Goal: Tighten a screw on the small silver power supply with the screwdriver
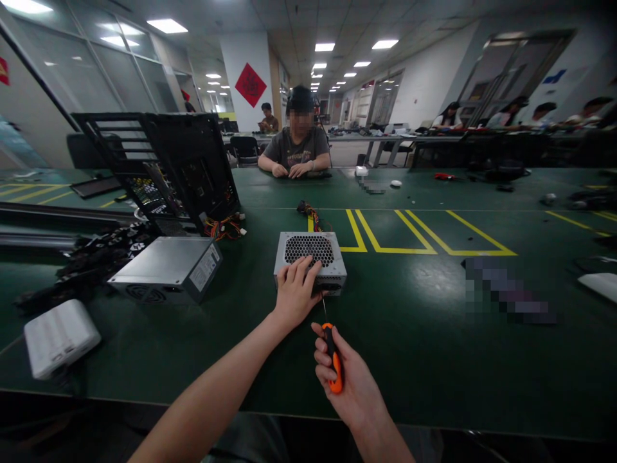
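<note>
While left hand (295, 292) rests with fingers spread over the power supply (309, 244) on the counter (409, 360), right hand (355, 386) wraps its fingers round the screwdriver (332, 350), tip by the supply's near face, contact unclear—likely screw work, calling for straight, steady alignment.

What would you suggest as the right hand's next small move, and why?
Perhaps settle the screwdriver firmly against the silver box: the right hand grips the handle, the shaft points at the near side, and the left hand rests on top.
</note>
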The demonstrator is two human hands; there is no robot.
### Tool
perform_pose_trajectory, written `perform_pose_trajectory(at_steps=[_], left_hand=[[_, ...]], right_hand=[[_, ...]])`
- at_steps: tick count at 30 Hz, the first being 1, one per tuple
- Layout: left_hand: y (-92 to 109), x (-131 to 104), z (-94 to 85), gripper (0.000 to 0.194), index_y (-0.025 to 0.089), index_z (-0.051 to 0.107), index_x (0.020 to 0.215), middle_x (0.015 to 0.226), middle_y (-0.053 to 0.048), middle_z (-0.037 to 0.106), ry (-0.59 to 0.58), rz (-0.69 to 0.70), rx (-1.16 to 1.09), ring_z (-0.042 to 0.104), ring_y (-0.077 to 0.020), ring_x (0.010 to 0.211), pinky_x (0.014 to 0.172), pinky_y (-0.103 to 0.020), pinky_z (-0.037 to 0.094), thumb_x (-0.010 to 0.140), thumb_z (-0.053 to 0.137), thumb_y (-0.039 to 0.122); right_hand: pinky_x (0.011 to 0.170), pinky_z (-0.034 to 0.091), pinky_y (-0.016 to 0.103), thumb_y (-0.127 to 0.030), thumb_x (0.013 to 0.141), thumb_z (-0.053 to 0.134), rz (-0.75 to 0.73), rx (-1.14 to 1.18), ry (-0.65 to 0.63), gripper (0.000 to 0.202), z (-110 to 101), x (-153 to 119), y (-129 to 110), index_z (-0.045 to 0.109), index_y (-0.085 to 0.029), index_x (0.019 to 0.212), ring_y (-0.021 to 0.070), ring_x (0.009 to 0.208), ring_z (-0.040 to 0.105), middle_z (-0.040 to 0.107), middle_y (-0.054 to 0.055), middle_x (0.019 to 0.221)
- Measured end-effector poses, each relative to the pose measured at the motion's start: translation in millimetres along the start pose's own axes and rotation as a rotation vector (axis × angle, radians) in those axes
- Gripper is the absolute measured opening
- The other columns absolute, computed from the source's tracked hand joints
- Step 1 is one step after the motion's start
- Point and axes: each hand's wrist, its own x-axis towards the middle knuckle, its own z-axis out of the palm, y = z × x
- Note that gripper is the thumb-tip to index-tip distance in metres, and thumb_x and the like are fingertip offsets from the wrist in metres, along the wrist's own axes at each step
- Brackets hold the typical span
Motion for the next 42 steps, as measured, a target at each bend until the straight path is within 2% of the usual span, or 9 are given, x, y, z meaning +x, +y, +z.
perform_pose_trajectory(at_steps=[6,13,17,22,30,34,37,40,42], left_hand=[[0.2,-0.2,-0.6,0.053,0.02,0.046,0.122,0.13,-0.009,0.047,0.017,0.001,0.005,0.039,-0.0251,0.119,0.092,-0.039,0.027,0.075,0.058,0.043],[-0.7,-0.4,1.4,0.054,0.02,0.046,0.122,0.13,-0.009,0.046,0.018,0.005,0.01,0.039,-0.0249,0.119,0.092,-0.039,0.028,0.075,0.058,0.043],[-0.2,-0.3,1.0,0.054,0.02,0.046,0.122,0.13,-0.009,0.046,0.015,0.005,0.009,0.038,-0.0246,0.12,0.093,-0.038,0.028,0.075,0.058,0.042],[0.2,-0.3,0.4,0.053,0.021,0.045,0.122,0.13,-0.008,0.046,0.014,0.003,0.003,0.038,-0.0246,0.12,0.093,-0.039,0.027,0.076,0.057,0.043],[0.8,-0.3,0.2,0.054,0.02,0.046,0.122,0.129,-0.009,0.047,0.015,0.004,0.006,0.038,-0.0248,0.119,0.093,-0.039,0.028,0.074,0.059,0.041],[0.8,-0.6,0.9,0.055,0.021,0.046,0.122,0.129,-0.009,0.047,0.019,0.001,0.007,0.039,-0.0253,0.119,0.093,-0.039,0.028,0.073,0.06,0.042],[0.2,-0.9,1.2,0.055,0.021,0.045,0.123,0.129,-0.009,0.047,0.02,0.004,0.009,0.039,-0.0256,0.119,0.093,-0.039,0.028,0.074,0.059,0.042],[-0.3,-0.8,1.3,0.054,0.021,0.045,0.123,0.131,-0.009,0.045,0.009,0.002,0.007,0.038,-0.0252,0.12,0.092,-0.039,0.028,0.075,0.057,0.042],[-0.4,-0.6,1.3,0.054,0.021,0.045,0.123,0.131,-0.008,0.045,0.006,0.001,0.007,0.038,-0.0249,0.12,0.093,-0.039,0.028,0.075,0.057,0.043]], right_hand=[[0.03,0.024,0.009,-0.011,0.084,0.045,-0.094,-0.007,0.087,0.016,4.1,-1.0,1.0,0.057,-0.007,0.074,0.0006,0.041,0.037,0.052,0.002,0.063],[0.033,0.029,0.01,-0.022,0.088,0.043,0.034,0.061,0.057,0.023,-0.6,-1.5,0.8,0.058,-0.006,0.085,0.0007,0.041,0.036,0.048,-0.002,0.058],[0.03,0.027,0.011,-0.023,0.088,0.042,0.0,0.0,0.049,0.023,0.5,-1.7,1.0,0.059,-0.007,0.089,0.0017,0.04,0.035,0.048,-0.002,0.057],[0.03,0.024,0.009,-0.013,0.086,0.043,-0.081,-0.006,0.081,0.016,2.6,-2.8,1.7,0.057,-0.007,0.081,0.0014,0.043,0.039,0.052,0.001,0.062],[0.032,0.029,0.009,-0.021,0.09,0.04,0.054,0.108,0.05,0.023,1.6,-1.4,0.5,0.056,-0.006,0.087,0.0005,0.04,0.036,0.046,-0.003,0.057],[0.03,0.025,0.009,-0.023,0.09,0.039,0.02,0.063,0.042,0.025,3.7,-2.4,1.7,0.057,-0.006,0.09,0.0011,0.039,0.035,0.046,-0.003,0.056],[0.029,0.022,0.01,-0.02,0.088,0.041,-0.03,0.042,0.043,0.021,3.6,-3.0,1.7,0.057,-0.007,0.084,0.0012,0.039,0.035,0.048,-0.001,0.058],[0.03,0.023,0.009,-0.015,0.088,0.041,-0.047,0.069,0.052,0.02,2.2,-2.3,1.4,0.056,-0.006,0.079,0.0,0.039,0.034,0.049,-0.001,0.06],[0.031,0.025,0.009,-0.018,0.089,0.041,-0.028,0.081,0.051,0.022,1.5,-1.6,1.4,0.057,-0.006,0.081,0.0,0.039,0.034,0.048,-0.002,0.058]])
